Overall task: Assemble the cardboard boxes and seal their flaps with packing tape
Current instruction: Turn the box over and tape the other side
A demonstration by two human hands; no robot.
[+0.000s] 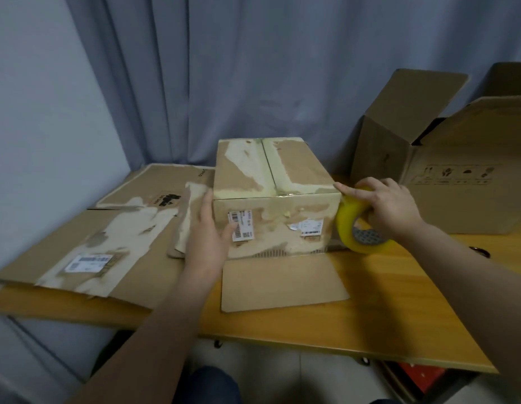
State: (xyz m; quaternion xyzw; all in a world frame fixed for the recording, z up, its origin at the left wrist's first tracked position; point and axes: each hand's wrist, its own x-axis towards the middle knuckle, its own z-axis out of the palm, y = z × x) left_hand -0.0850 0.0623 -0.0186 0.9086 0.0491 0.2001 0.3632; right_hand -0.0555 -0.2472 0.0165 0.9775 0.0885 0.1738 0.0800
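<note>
A small brown box (pixel 274 196) is sitting in the middle of the frame on the yellow table (pixel 370 316). Its top flaps are lying shut, with pale tape running along the seam. One flap (pixel 282 282) is lying flat on the table in front of the box, at the lower middle. The left hand (pixel 208 228) is pressing flat against the left side of the box, with its fingers straight and its thumb resting on the front by a white label. The right hand (pixel 384 205) is curling around a yellow tape roll (pixel 352 225) and holding it just beside the box's right side. Its pointing finger is reaching out and touching the box's top right corner. Flat cardboard (pixel 93 252) is lying at the left. A big box (pixel 457 176) is standing open at the upper right.
</note>
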